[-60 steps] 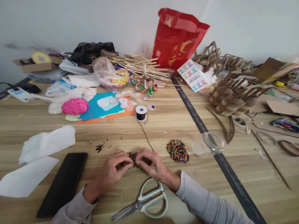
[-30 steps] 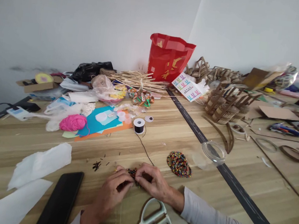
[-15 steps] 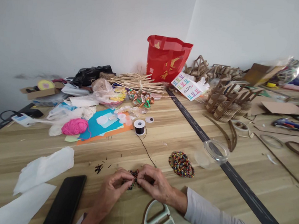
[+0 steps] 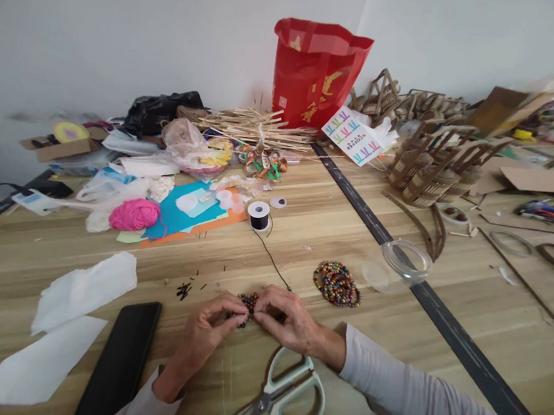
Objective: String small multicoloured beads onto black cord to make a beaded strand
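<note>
My left hand (image 4: 207,332) and my right hand (image 4: 287,319) meet at the near middle of the wooden table, both pinched on a small cluster of dark and red beads (image 4: 247,302). A thin black cord (image 4: 271,265) runs from the beads back to a black thread spool (image 4: 259,215). Just right of my right hand lies a flat round piece of many-coloured beads (image 4: 337,284). White-handled scissors (image 4: 282,393) lie below my hands.
A black phone (image 4: 118,361) and white tissue sheets (image 4: 82,293) lie at the near left. A clear plastic jar (image 4: 402,263) lies on its side to the right. Pink yarn (image 4: 135,214), coloured paper, a red bag (image 4: 315,73) and cardboard baskets (image 4: 424,173) crowd the back.
My hands have stayed pinched on the bead cluster, fingers shifting slightly. The camera tilted up and then back down, so the table has slid in the view.
</note>
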Motion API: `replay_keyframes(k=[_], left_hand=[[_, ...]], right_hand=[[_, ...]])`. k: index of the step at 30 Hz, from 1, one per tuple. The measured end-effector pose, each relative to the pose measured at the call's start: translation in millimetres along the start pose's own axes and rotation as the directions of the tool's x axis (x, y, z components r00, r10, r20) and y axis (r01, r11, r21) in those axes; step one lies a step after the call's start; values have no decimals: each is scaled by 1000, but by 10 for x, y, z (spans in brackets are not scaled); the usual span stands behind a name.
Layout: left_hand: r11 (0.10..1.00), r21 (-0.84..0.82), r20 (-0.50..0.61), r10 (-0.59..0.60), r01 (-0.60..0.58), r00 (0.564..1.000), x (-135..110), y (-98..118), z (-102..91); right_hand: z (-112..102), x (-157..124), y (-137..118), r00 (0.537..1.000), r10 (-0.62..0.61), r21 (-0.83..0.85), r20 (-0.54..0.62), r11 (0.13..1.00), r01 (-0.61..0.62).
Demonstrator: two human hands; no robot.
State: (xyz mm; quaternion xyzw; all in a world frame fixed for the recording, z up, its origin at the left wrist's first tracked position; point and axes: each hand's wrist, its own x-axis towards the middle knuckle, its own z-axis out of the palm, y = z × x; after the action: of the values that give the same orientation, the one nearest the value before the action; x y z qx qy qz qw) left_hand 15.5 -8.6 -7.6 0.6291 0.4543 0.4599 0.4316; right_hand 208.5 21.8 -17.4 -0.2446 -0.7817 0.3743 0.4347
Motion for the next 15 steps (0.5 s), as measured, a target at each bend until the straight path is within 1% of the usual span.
replay_keyframes(k=[8,15], left_hand=[[999,9,-3,-52,52,999,-14,25,8],[999,22,-2,-40,40,999,-22,29,-3]], right_hand=[[11,-8,15,1000,8,-16,25,1000,-7],[14,-21,35,999,-5,2,32,1000,5]])
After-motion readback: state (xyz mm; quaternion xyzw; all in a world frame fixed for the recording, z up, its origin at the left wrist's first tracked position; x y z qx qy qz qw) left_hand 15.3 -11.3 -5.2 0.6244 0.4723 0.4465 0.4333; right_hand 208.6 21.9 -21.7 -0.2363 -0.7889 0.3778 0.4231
